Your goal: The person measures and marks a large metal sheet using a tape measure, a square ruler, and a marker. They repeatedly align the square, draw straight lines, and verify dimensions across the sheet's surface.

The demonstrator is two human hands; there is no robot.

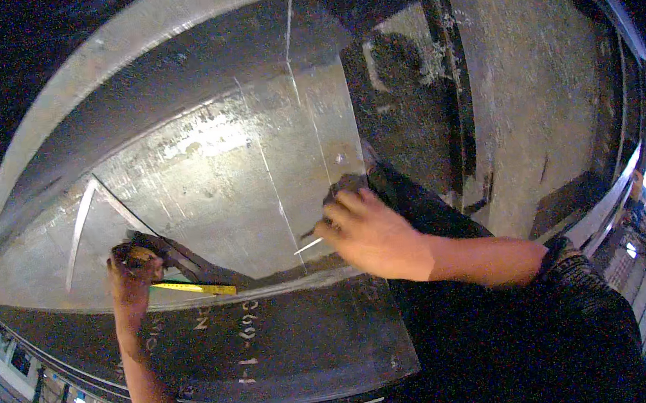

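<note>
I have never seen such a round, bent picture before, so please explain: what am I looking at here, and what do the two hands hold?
The camera sits on a person's head and looks down; its wide lens bends straight edges. Both bare arms belong to that person. The left hand grips a tape measure, its yellow tape drawn out along the edge of a big grey steel plate. The right hand rests on the plate and holds a thin white marking stick, probably chalk. Pale straight lines already cross the plate.

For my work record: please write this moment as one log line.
left hand: holds yellow tape measure on steel plate | right hand: holds thin white marking stick, tip by a chalk line
</note>
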